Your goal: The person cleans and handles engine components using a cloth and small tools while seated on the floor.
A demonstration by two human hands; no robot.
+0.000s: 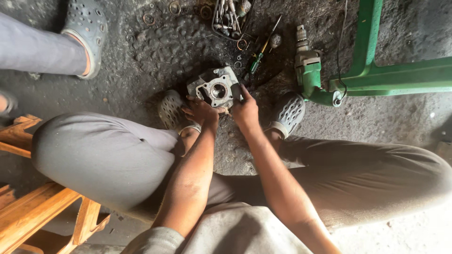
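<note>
Both my hands, left [200, 111] and right [246, 112], are on the metal engine part [216, 88], boxed in on the floor [155, 56]. My left shoe [172, 109] sits just beside the part on the left, my right shoe [288, 113] near it on the right. Beyond the part: green-handled screwdriver [261, 51] close by, tray of bits [230, 16] further out, loose rings [175, 7] scattered left of it. Green drill [308, 70] and green frame [376, 70] block the far right. Another person's shoe [87, 33] takes the far left corner. Open floor lies between that shoe and the part. Wooden stool [33, 207] fills the near left.
</note>
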